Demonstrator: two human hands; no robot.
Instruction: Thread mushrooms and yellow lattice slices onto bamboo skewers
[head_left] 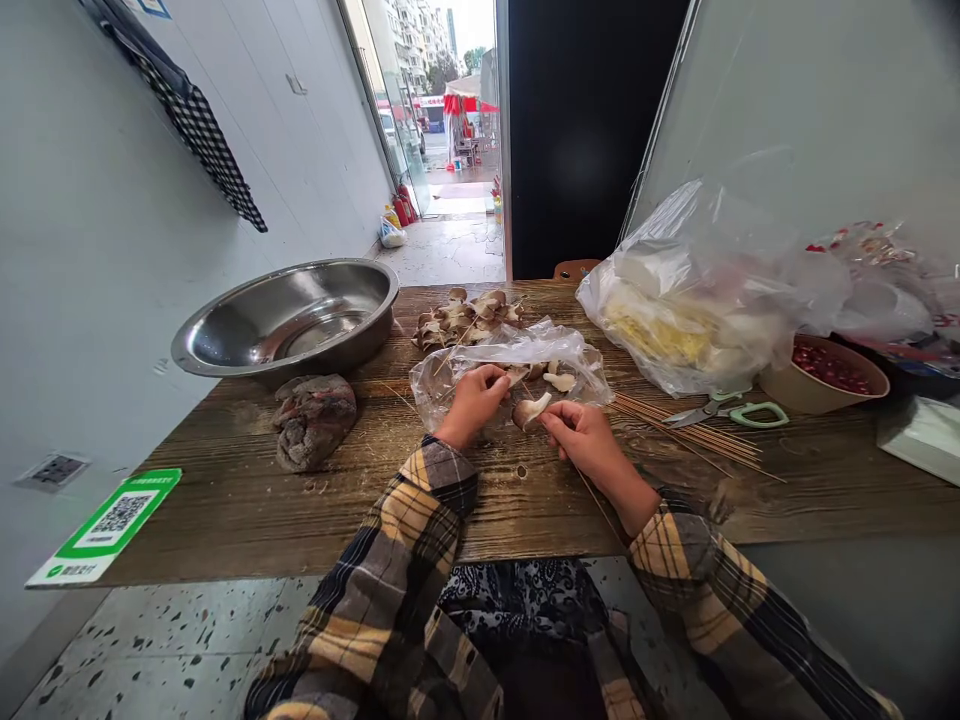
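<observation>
My left hand [474, 402] is closed at the edge of a clear plastic bag [517, 352] of mushroom pieces, its fingers pinching something in the bag that I cannot make out. A mushroom piece [531, 410] sits at the fingertips of my right hand [586, 440], which is closed on it and on a thin bamboo skewer [596, 500] running back along my wrist. Beyond the bag lies a pile of skewered mushrooms [465, 320] on the wooden table [240, 490].
A steel basin [289, 318] stands at the table's left, a dark lump [313, 420] in front of it. Loose skewers [690, 435] and green-handled scissors [724, 410] lie right, near a bowl of red pieces [825, 375] and large plastic bags [697, 300].
</observation>
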